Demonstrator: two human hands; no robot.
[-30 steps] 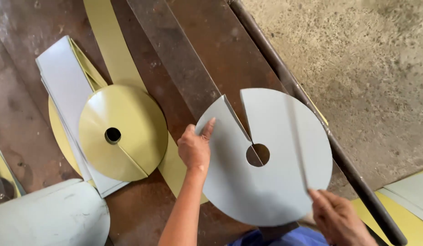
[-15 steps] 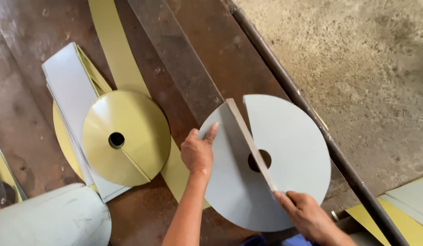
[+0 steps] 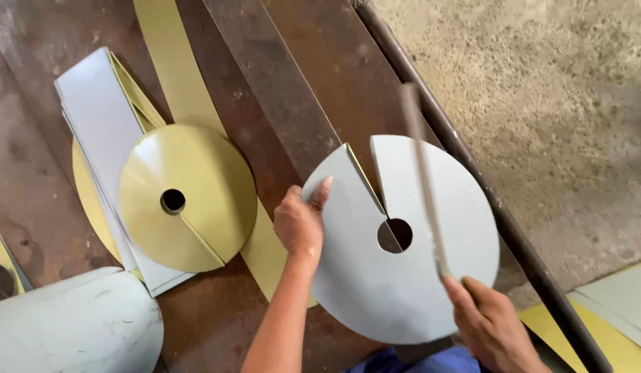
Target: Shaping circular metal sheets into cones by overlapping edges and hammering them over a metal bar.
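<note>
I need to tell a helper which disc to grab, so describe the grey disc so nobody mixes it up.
On the rusty brown metal workbench, look to the edge beside the concrete floor. The grey sheet-metal disc lies there under the left hand, with a centre hole and an open wedge-shaped slit. Its neighbour, the yellow cone, is closed and lies further left.

Head camera looks steeply down, close over the rusty workbench (image 3: pixel 293 90).

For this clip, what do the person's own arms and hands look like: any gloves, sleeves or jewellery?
Both hands are bare, with no gloves. The left hand shows no ring or watch, and the left forearm is uncovered right down to the bottom edge of the view. The right hand is also bare; its wrist runs out of view. A patch of blue clothing shows between the arms.
</note>
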